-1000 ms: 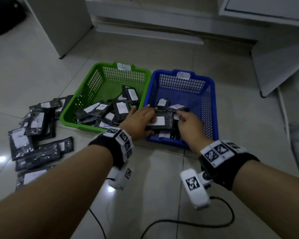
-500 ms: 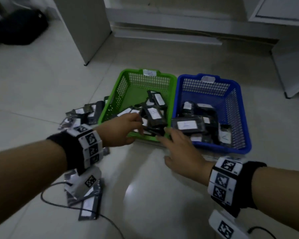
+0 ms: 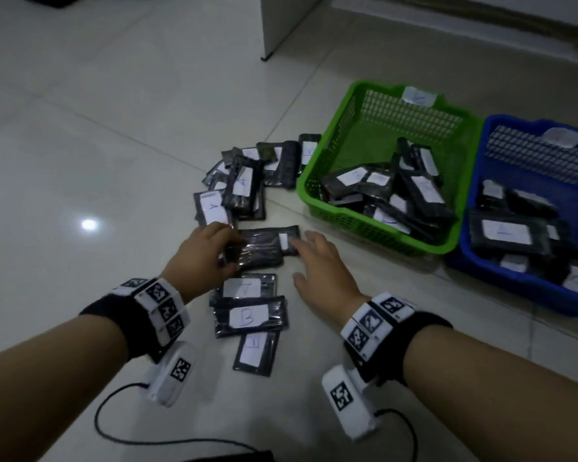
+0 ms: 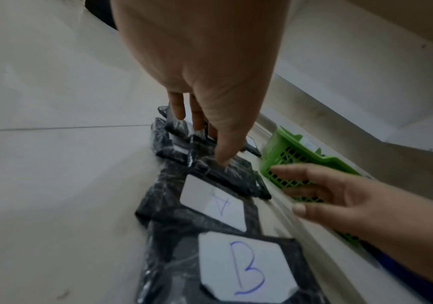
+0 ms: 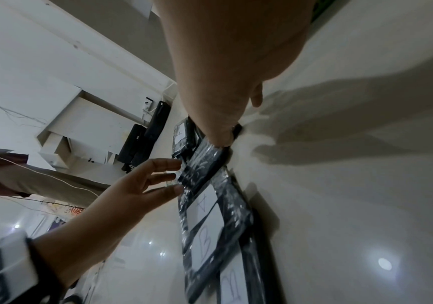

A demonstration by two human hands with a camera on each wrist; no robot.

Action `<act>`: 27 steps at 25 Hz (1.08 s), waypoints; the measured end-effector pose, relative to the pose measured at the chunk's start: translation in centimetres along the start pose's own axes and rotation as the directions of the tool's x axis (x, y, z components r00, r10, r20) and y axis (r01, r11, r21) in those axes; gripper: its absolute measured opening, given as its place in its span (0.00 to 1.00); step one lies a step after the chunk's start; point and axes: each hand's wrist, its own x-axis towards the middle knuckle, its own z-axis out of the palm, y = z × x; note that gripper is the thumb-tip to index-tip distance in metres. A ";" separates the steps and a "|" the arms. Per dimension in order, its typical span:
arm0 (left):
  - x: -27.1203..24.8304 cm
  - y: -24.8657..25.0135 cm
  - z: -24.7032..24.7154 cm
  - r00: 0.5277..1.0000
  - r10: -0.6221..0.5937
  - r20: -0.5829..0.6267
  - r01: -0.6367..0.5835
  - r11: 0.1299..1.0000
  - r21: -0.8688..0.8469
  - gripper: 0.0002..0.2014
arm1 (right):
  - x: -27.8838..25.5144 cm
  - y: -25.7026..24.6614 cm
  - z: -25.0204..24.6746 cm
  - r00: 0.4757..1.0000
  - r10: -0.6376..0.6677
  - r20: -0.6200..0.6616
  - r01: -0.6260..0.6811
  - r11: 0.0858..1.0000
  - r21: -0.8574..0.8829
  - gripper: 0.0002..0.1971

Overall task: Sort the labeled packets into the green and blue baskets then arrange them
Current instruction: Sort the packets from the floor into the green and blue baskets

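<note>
A black packet [image 3: 264, 248] [image 4: 233, 174] [image 5: 202, 164] with a small white label lies on the floor tiles, left of the green basket [image 3: 327, 155]. My left hand [image 3: 232, 251] touches its left end with straight fingers. My right hand [image 3: 297, 260] reaches its right end, fingers spread and flat. Neither hand grips it. More labelled packets lie near: a row marked A [image 3: 241, 288], B [image 3: 251, 316] and one more, plus a pile [image 3: 244, 185] beyond. Both the green basket and the blue basket [image 3: 548, 158] hold several packets.
The baskets stand side by side at the right. A white cabinet corner [image 3: 281, 28] rises at the back, with a wall base behind the baskets. A black cable [image 3: 147, 438] trails on the floor near me. Another person sits off to the left in the right wrist view.
Both hands left the blue basket and moved left, down to the floor packets. The view swung left with them, so the baskets now sit at the right.
</note>
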 end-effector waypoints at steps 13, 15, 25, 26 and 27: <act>0.1 0.4 0.6 0.992 0.081 0.099 -0.067 0.988 -0.137 0.13 | 3.8 0.3 0.3 0.977 0.213 -0.013 -0.208 0.965 0.160 0.14; 0.1 1.2 0.1 0.994 0.058 0.091 -0.038 0.978 -0.205 0.13 | 2.8 0.4 -0.3 0.968 0.249 -0.019 -0.226 0.905 0.362 0.10; 3.4 7.0 -1.9 0.955 0.130 -0.268 -0.247 0.848 -0.469 0.19 | 1.4 -0.5 -7.4 0.891 0.352 -0.287 -0.004 0.639 0.769 0.07; 3.8 7.8 -2.0 0.957 0.101 -0.270 -0.240 0.801 -0.549 0.21 | 1.6 -0.1 -8.3 0.874 0.376 -0.307 0.009 0.621 0.784 0.08; 4.5 8.6 -2.0 0.962 0.084 -0.261 -0.235 0.746 -0.623 0.25 | 2.0 0.6 -9.2 0.847 0.409 -0.338 0.016 0.617 0.787 0.09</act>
